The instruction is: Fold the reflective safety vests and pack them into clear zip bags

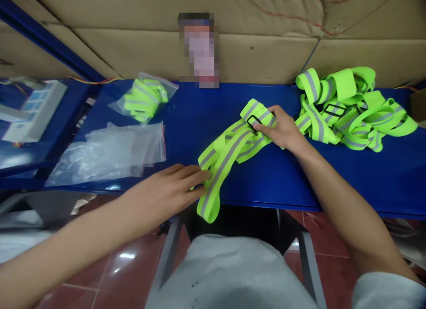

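Note:
A neon yellow-green reflective strap [223,160] with a grey stripe lies loosely folded at the middle of the blue table, its lower loop hanging past the front edge. Near its black buckle [254,123], my right hand [282,128] grips the folded webbing, thumb on top. My left hand [178,185] is at the strap's lower left loops, with its fingers and thumb closing on the webbing; part of that grip is hidden.
A tangled pile of similar straps [353,109] lies at the right. On the left are a bagged strap [146,98] and several clear zip bags [123,149]. Cardboard [266,56] backs the blue table [266,185]. A white power strip [38,109] sits far left.

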A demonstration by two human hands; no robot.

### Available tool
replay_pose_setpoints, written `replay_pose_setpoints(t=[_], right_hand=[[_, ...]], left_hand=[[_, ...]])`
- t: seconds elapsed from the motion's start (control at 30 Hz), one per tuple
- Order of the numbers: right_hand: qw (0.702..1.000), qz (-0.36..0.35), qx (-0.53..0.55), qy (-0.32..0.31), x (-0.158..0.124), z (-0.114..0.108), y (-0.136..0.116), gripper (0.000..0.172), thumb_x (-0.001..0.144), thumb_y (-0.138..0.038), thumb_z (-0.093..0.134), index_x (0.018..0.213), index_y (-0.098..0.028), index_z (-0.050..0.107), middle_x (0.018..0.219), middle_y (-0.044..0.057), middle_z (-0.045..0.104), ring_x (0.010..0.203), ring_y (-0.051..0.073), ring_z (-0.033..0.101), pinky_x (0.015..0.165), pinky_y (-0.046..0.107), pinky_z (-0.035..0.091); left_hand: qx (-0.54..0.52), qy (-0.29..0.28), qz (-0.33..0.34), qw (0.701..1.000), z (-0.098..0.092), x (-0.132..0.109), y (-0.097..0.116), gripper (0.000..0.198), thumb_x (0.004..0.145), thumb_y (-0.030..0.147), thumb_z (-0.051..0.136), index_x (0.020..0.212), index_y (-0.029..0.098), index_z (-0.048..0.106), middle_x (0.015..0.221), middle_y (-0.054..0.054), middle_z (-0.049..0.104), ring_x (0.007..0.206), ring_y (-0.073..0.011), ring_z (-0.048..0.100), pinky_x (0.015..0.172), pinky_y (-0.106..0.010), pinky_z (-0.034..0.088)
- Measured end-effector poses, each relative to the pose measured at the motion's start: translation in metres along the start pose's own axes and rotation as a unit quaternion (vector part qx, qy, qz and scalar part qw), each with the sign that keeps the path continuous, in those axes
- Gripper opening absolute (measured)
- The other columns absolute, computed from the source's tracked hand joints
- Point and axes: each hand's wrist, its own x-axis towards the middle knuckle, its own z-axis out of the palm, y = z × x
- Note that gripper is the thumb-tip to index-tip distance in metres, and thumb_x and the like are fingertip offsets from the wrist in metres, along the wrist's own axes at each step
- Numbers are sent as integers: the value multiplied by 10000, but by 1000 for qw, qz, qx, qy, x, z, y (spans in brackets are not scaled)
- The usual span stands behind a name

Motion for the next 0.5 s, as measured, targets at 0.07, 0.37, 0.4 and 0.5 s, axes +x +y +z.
replay_pose_setpoints(t=[0.07, 0.37, 0.4, 0.5], right_hand=[[1000, -1, -2, -3, 0, -1, -1, 524, 756, -490, 773, 1148, -188, 599, 1003, 91, 713, 900, 328, 669, 821, 484, 518], [1000, 6, -6, -19, -1, -5, -1, 514, 744, -523, 786, 1116, -209, 622, 1032, 84, 724, 944, 322, 673, 844, 474, 525], [1000, 6, -7, -21, -1, -6, -2, 508, 741, -524, 786, 1109, -211, 629, 1034, 86, 725, 943, 323, 672, 844, 478, 527], [999, -10, -10, -47, -3, -5, -4, 496, 734, -535, 787, 1088, -218, 649, 1053, 96, 727, 944, 330, 671, 834, 485, 533]], left_hand=[[74, 34, 40, 996, 1, -5, 7, 243, 879, 1, 517, 924, 175, 682, 1209, -110, 738, 1068, -292, 697, 819, -419, 561], [203, 268, -139, 932, 49, -67, 53, 213, 807, 40, 741, 916, 218, 703, 770, 3, 726, 663, -155, 625, 660, -331, 469], [161, 314, -205, 913, 58, -74, 58, 224, 793, 52, 749, 906, 239, 701, 768, 17, 715, 671, -154, 624, 681, -337, 470], [-72, 428, -421, 796, 84, -82, 69, 65, 888, 304, 680, 838, 268, 662, 817, -15, 692, 804, -227, 644, 772, -425, 475]])
